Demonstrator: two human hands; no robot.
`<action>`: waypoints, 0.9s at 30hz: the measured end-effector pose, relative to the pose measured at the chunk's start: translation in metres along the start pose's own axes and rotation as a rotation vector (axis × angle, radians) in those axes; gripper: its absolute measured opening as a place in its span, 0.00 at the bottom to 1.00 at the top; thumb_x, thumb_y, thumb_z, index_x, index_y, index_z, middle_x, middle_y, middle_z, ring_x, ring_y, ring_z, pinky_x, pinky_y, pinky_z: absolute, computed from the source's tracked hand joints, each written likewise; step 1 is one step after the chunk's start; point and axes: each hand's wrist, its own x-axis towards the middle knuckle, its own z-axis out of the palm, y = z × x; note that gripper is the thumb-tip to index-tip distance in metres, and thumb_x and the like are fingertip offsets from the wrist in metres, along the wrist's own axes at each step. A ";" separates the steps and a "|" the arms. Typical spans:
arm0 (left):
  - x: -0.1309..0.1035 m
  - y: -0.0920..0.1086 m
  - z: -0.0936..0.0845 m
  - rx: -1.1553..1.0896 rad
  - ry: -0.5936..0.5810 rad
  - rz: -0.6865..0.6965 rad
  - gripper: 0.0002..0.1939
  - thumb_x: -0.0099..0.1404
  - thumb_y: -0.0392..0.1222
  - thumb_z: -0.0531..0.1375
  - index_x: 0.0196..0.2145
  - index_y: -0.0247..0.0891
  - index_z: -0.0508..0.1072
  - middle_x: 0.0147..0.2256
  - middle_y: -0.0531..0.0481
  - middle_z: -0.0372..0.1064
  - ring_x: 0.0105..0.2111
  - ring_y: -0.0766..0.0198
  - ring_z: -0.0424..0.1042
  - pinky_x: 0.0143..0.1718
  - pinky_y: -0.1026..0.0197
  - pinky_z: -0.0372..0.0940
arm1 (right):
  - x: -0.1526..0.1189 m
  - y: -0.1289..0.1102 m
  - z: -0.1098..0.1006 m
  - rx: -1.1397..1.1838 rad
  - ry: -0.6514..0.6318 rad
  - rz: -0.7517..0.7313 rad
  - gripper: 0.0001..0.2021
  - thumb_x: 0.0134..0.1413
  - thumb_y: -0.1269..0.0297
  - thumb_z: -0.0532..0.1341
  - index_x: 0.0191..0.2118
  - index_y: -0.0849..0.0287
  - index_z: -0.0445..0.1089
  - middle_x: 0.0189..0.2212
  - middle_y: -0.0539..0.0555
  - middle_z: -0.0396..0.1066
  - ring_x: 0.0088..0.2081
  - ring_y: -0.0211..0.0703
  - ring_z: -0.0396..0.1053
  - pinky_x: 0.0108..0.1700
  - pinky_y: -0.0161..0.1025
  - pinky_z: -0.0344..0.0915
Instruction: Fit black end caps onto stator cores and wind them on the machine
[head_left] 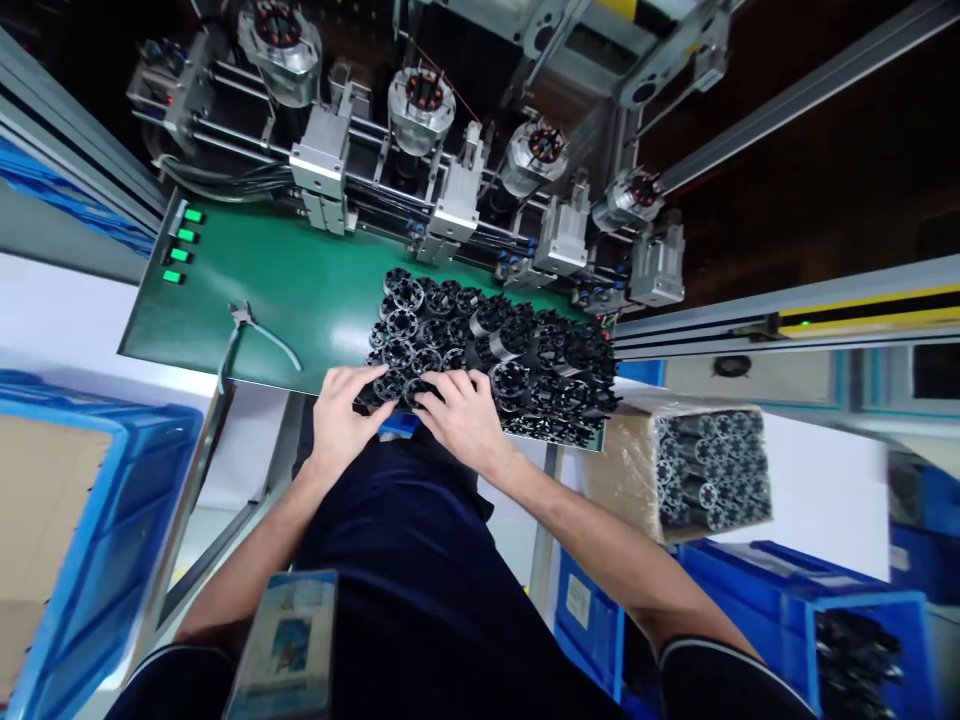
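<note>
A dense pile of black motor stator cores point(511, 380) with silvery rings covers the right part of the green work surface point(300, 270). At the pile's front left corner my left hand point(346, 415) pinches a stator core point(373, 392) between thumb and fingers. Just beside it, my right hand point(469, 418) has its fingers curled over another stator core point(414, 388) at the front edge. The fingertips of both hands partly hide these pieces. Nippers point(241, 318) with pale handles lie spread on the green surface, left of the hands.
Behind the surface stands a winding machine point(459, 195) with several round heads holding stators. Green buttons point(180, 246) sit at the left edge. An open carton point(630, 460) of stator cores is at the right. Blue crates point(127, 560) stand left and right.
</note>
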 end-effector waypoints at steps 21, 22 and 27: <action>-0.012 -0.009 0.000 0.027 -0.056 0.057 0.33 0.78 0.50 0.75 0.76 0.49 0.77 0.66 0.39 0.82 0.66 0.39 0.80 0.72 0.35 0.77 | -0.008 -0.023 -0.012 -0.010 0.077 0.108 0.12 0.81 0.64 0.71 0.63 0.54 0.85 0.68 0.64 0.81 0.70 0.64 0.73 0.84 0.73 0.59; -0.014 -0.010 -0.003 0.019 -0.054 0.067 0.35 0.77 0.51 0.76 0.77 0.49 0.76 0.68 0.39 0.82 0.67 0.39 0.80 0.72 0.35 0.77 | -0.012 -0.024 -0.019 -0.003 0.084 0.105 0.14 0.81 0.62 0.71 0.65 0.53 0.84 0.68 0.64 0.81 0.70 0.64 0.73 0.84 0.73 0.60; -0.006 -0.023 -0.028 -0.001 0.062 0.049 0.30 0.81 0.55 0.72 0.73 0.43 0.78 0.66 0.34 0.81 0.68 0.39 0.79 0.72 0.35 0.77 | -0.007 0.001 -0.066 0.039 0.115 0.028 0.15 0.87 0.61 0.66 0.68 0.52 0.84 0.66 0.64 0.81 0.66 0.62 0.74 0.70 0.63 0.75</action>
